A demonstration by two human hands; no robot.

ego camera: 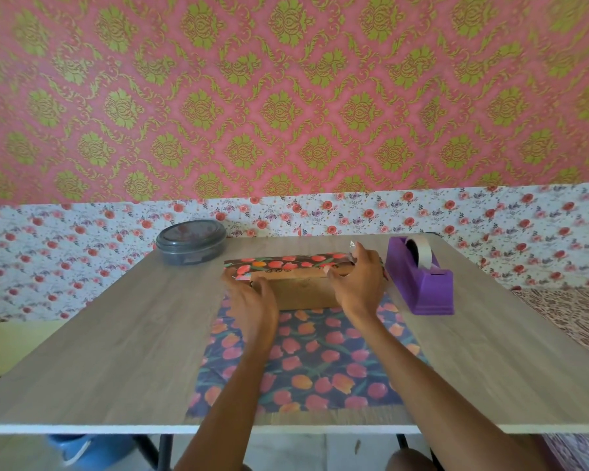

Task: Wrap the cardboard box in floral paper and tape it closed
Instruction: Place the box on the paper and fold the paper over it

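Observation:
A brown cardboard box [303, 292] lies on a sheet of dark floral paper [320, 365] with red and orange tulips, at the far middle of the table. The paper's far edge is folded over the top of the box. My left hand [252, 300] presses on the box's left end and holds the folded paper there. My right hand [357, 280] rests on the box's right end with a small piece of clear tape [351, 247] stuck to a raised fingertip. The near face of the box is bare cardboard.
A purple tape dispenser [422, 283] stands right of the box, close to my right hand. A round grey lidded container [191, 241] sits at the table's back left. The wooden table [116, 334] has a white front edge; a flowered wall is just behind.

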